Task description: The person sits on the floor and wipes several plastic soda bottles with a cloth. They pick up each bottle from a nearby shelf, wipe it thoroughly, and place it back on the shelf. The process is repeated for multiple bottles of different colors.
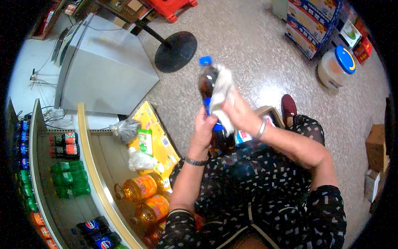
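A plastic bottle of dark cola (206,81) with a blue cap and blue label stands roughly upright in front of me. Around its lower label my left hand (203,129) is closed, a dark metal band on the wrist. My right hand (238,110), with a silver bangle, grips a whitish cloth (223,88) that lies against the bottle's right side. The cloth and hand are slightly blurred. The bottle's base is partly hidden near my patterned clothing.
Shelving (93,174) at left holds green bottles (69,179) and Pepsi bottles (96,228). Large oil bottles (144,186) stand beside yellow cardboard (168,152). A round black stand base (176,51) is ahead, a blue-lidded jar (335,67) at right, an open carton (273,113) by my shoe.
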`<action>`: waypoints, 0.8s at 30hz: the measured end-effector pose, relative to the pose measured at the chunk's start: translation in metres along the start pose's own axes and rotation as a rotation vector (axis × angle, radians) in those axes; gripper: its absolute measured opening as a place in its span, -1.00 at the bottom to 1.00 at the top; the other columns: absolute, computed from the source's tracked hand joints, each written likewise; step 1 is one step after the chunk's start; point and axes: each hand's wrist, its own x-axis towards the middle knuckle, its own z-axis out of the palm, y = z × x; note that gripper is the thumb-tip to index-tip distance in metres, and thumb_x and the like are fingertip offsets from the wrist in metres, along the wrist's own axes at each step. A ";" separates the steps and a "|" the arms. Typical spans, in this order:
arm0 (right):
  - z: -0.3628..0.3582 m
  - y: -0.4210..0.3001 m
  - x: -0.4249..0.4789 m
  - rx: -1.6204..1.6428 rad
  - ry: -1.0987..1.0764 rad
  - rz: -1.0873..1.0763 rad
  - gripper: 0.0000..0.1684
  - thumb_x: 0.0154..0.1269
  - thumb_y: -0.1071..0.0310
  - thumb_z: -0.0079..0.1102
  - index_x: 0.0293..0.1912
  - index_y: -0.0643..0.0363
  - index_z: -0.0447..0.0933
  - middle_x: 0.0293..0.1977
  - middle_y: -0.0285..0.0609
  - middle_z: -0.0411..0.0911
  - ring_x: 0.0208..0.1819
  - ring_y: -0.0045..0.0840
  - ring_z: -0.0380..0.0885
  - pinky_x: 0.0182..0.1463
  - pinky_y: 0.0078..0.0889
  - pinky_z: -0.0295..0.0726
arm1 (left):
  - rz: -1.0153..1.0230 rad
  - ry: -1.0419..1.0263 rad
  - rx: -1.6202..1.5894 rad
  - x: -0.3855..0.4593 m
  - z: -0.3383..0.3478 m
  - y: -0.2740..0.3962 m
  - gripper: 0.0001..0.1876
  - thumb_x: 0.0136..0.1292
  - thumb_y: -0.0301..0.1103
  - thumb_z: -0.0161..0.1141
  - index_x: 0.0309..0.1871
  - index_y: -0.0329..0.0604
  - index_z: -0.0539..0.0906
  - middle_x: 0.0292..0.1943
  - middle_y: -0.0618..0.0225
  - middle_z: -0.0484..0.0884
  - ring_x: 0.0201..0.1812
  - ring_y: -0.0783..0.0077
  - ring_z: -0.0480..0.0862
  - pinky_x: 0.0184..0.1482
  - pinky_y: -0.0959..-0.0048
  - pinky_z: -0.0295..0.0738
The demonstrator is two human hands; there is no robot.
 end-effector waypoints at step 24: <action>0.035 -0.008 -0.011 -0.448 -0.095 -0.127 -0.21 -0.01 0.24 0.33 0.24 0.21 0.33 0.04 0.12 0.33 0.12 0.02 0.34 0.21 -0.17 0.39 | 0.404 0.718 -0.235 0.032 -0.037 0.045 -0.47 0.19 0.15 0.25 -0.03 -0.13 0.50 -0.29 0.27 0.62 -0.26 0.28 0.66 -0.24 0.30 0.64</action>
